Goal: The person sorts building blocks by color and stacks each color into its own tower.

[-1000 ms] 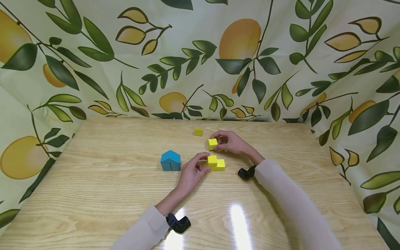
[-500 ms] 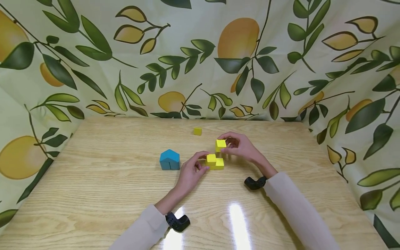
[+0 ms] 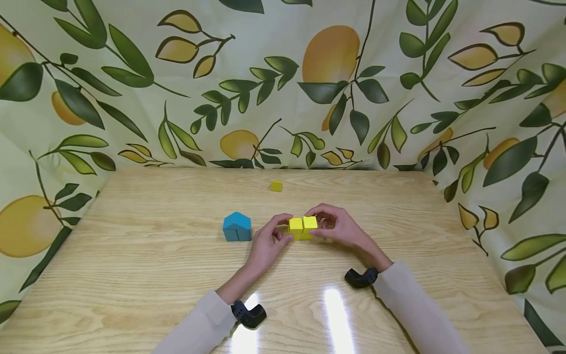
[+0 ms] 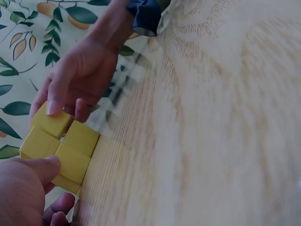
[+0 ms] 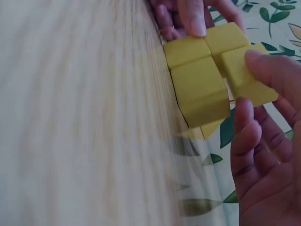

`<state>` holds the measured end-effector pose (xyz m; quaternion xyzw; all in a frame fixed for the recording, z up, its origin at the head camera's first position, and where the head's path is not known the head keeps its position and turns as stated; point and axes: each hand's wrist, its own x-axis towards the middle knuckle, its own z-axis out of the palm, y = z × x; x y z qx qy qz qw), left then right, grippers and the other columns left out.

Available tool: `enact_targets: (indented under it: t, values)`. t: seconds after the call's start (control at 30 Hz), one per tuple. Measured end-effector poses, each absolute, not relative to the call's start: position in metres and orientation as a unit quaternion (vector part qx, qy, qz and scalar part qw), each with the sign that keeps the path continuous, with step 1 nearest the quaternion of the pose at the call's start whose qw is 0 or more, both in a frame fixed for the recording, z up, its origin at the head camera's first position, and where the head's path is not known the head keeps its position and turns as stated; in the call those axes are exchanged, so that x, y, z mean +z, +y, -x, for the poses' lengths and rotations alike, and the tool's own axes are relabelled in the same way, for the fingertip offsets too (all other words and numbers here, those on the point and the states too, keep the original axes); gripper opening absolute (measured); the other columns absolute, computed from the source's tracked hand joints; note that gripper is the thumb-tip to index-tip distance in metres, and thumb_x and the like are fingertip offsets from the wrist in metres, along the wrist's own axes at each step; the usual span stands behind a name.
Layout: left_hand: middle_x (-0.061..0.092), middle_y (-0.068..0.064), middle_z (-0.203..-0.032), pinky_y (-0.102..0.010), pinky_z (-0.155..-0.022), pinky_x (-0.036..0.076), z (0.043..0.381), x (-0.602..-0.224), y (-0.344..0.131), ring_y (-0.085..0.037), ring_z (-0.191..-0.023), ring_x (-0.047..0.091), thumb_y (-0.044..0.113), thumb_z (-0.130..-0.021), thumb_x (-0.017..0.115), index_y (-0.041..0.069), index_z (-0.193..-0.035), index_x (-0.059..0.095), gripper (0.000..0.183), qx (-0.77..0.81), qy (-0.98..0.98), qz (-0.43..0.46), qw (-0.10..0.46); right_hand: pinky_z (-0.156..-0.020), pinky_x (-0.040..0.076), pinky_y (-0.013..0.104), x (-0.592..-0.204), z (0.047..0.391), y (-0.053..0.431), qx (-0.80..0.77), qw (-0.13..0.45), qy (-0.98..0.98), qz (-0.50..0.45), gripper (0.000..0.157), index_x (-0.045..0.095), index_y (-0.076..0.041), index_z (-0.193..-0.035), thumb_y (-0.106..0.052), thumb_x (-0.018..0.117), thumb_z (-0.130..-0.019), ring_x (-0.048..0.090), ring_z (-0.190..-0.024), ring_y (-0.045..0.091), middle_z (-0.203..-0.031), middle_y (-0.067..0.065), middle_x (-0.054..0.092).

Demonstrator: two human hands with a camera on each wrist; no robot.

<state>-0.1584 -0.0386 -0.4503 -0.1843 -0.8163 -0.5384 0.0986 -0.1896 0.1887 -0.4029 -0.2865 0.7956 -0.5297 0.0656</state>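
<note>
In the head view, my left hand (image 3: 266,248) pinches the left side of a small stack of yellow cubes. Its thumb presses across the seam between the upper left cube (image 4: 40,142) and the lower left cube (image 4: 74,162). My right hand (image 3: 342,227) holds another yellow cube (image 3: 310,223) between thumb and fingers, beside the upper left one. In the right wrist view this held cube (image 5: 249,75) sits slightly tilted, with a narrow gap showing under it above the lower right cube (image 5: 200,89). The two lower cubes stand side by side on the table.
A blue house-shaped block group (image 3: 237,227) stands to the left of my left hand. Farther back lies a single yellow block (image 3: 276,186). The wooden table (image 3: 155,275) ends at a patterned fabric backdrop (image 3: 261,98). Both wrists wear black cameras.
My right hand has carried its yellow cube from behind the stack, first rightward, then toward the front and over the lower right cube. The left hand has stayed at the stack.
</note>
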Motion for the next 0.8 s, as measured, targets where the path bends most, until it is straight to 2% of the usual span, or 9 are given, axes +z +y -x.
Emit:
enact_targets:
  t: [0.17,0.43,0.8]
  values:
    - [0.065,-0.001,-0.111,-0.021,-0.054,0.039,0.1581,-0.4495,-0.0384,-0.011,-0.066,0.05,0.004,-0.083,0.075,0.021,-0.123,0.059,0.047,-0.538,-0.82,0.175,0.092,-0.059,0.045,0.027,-0.4006,0.186,0.1844,-0.534,0.059,0.789,0.3,0.036,0.062,0.002,-0.112,0.004,0.075,-0.079,0.05,-0.075,0.034,-0.096,0.01,0.059]
    - [0.065,0.0,-0.112,-0.021,-0.054,0.039,0.1587,-0.4492,-0.0379,-0.012,-0.067,0.051,0.004,-0.083,0.074,0.022,-0.124,0.058,0.047,-0.542,-0.817,0.177,0.091,-0.059,0.045,0.026,-0.4032,0.1871,0.1852,-0.548,0.059,0.781,0.294,0.038,0.062,0.002,-0.113,0.004,0.075,-0.078,0.053,-0.074,0.023,-0.097,0.011,0.059]
    - [0.066,-0.004,-0.111,-0.021,-0.055,0.039,0.1568,-0.4489,-0.0379,-0.013,-0.067,0.051,0.004,-0.083,0.074,0.019,-0.123,0.059,0.046,-0.538,-0.818,0.18,0.093,-0.06,0.047,0.028,-0.4065,0.1861,0.1861,-0.542,0.067,0.787,0.288,0.039,0.061,0.0,-0.116,0.003,0.075,-0.08,0.053,-0.074,0.027,-0.098,0.009,0.059]
